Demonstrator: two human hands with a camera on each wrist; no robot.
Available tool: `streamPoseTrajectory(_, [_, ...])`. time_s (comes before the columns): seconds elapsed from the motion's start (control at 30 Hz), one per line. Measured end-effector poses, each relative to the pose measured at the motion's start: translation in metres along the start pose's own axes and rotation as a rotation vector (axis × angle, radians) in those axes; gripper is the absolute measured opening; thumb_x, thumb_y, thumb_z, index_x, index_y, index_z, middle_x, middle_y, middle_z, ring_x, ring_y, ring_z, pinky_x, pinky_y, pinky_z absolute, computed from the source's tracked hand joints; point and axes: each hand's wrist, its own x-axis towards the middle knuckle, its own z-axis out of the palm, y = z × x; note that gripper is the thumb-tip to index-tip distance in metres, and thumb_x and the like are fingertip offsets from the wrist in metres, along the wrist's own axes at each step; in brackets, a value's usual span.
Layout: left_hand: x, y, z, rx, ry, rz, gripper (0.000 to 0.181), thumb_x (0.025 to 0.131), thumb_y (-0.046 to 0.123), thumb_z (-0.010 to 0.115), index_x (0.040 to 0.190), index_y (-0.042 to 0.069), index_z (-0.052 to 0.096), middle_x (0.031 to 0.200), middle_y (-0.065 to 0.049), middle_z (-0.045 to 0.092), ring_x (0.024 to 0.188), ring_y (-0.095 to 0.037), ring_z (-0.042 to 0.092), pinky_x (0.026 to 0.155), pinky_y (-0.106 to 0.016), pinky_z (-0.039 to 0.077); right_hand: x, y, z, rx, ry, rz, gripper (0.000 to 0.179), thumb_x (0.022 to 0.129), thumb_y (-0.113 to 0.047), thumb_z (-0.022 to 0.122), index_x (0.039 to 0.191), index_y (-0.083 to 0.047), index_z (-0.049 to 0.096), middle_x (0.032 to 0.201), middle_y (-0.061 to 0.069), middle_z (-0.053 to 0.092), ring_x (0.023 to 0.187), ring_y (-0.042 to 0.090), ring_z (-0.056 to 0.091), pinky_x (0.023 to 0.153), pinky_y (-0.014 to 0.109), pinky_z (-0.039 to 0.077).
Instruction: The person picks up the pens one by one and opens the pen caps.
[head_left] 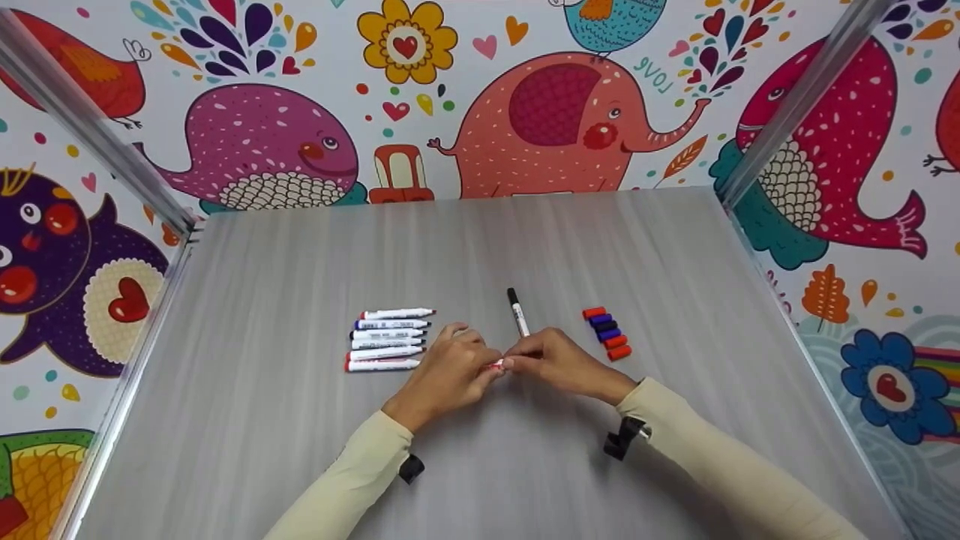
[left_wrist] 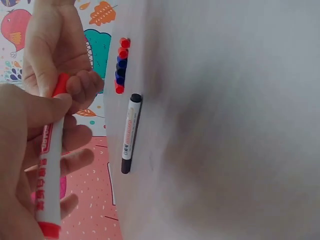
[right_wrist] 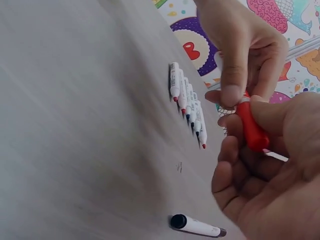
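Note:
My left hand point(head_left: 454, 367) grips a white marker with red lettering point(left_wrist: 50, 170) and a red end plug. At the marker's other end, my right hand point(head_left: 562, 364) pinches a red cap point(right_wrist: 254, 127) between thumb and fingers. The cap lines up with the marker's tip end; fingers hide how far it sits on. Just beyond the hands lies a capped black marker point(head_left: 518, 311) on the table. Left of my left hand, several uncapped markers point(head_left: 386, 353) lie in a row, tips to the right, with red and dark tips.
Right of the hands, several loose caps point(head_left: 608, 334) in red, blue and black lie in a slanting line. The grey wood-grain table point(head_left: 480, 247) ends at a back wall point(head_left: 420, 150) with cartoon animals. Metal posts point(head_left: 802, 97) stand at the back corners.

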Motion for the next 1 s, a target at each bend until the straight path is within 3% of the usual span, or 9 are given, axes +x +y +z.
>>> streamPoseTrajectory(0.17, [0.0046, 0.0013, -0.0017, -0.024, -0.022, -0.036, 0.008, 0.098, 0.018, 0.082, 0.098, 0.012, 0.086, 0.083, 0.004, 0.078, 0.085, -0.016, 0.069, 0.105, -0.049, 0.052, -0.0021, 0.0030, 0.0015, -0.034, 0.034, -0.105, 0.014, 0.106, -0.011, 0.074, 0.104, -0.006, 0.087, 0.095, 0.015, 0.080, 0.082, 0.012, 0.063, 0.078, 0.025, 0.055])
streamPoseTrajectory(0.37, [0.0070, 0.0047, -0.0019, -0.011, -0.016, -0.068, 0.010, 0.097, 0.024, 0.084, 0.098, 0.014, 0.087, 0.080, 0.004, 0.077, 0.079, -0.017, 0.064, 0.082, -0.043, 0.046, -0.0025, 0.0028, 0.0002, -0.081, 0.047, -0.167, 0.013, 0.106, -0.012, 0.074, 0.106, -0.009, 0.087, 0.098, 0.004, 0.082, 0.085, 0.012, 0.067, 0.080, 0.027, 0.056])
streamPoseTrajectory(0.6, [0.0066, 0.0050, -0.0024, -0.046, -0.008, -0.059, 0.012, 0.096, 0.025, 0.084, 0.099, 0.014, 0.087, 0.079, 0.004, 0.077, 0.078, -0.017, 0.061, 0.080, -0.042, 0.044, -0.0036, 0.0072, 0.0009, -0.118, 0.065, -0.258, 0.013, 0.106, -0.010, 0.074, 0.104, -0.010, 0.087, 0.096, 0.006, 0.081, 0.084, 0.013, 0.067, 0.078, 0.028, 0.054])
streamPoseTrajectory(0.83, [0.0055, 0.0035, -0.0037, -0.028, -0.012, -0.029, 0.014, 0.096, 0.027, 0.083, 0.089, 0.015, 0.083, 0.071, 0.005, 0.070, 0.075, -0.017, 0.056, 0.077, -0.040, 0.039, -0.0068, 0.0093, 0.0049, -0.163, 0.092, -0.326, 0.014, 0.107, -0.010, 0.072, 0.106, -0.011, 0.086, 0.088, 0.012, 0.076, 0.079, 0.013, 0.059, 0.072, 0.026, 0.047])
streamPoseTrajectory(1.0, [0.0056, 0.0042, -0.0066, -0.028, -0.011, -0.034, 0.014, 0.095, 0.027, 0.084, 0.088, 0.015, 0.083, 0.069, 0.005, 0.068, 0.074, -0.016, 0.055, 0.076, -0.039, 0.037, -0.0065, 0.0089, 0.0069, -0.210, 0.118, -0.374, 0.013, 0.106, -0.010, 0.073, 0.106, -0.013, 0.085, 0.084, 0.009, 0.073, 0.077, 0.015, 0.057, 0.068, 0.032, 0.047])
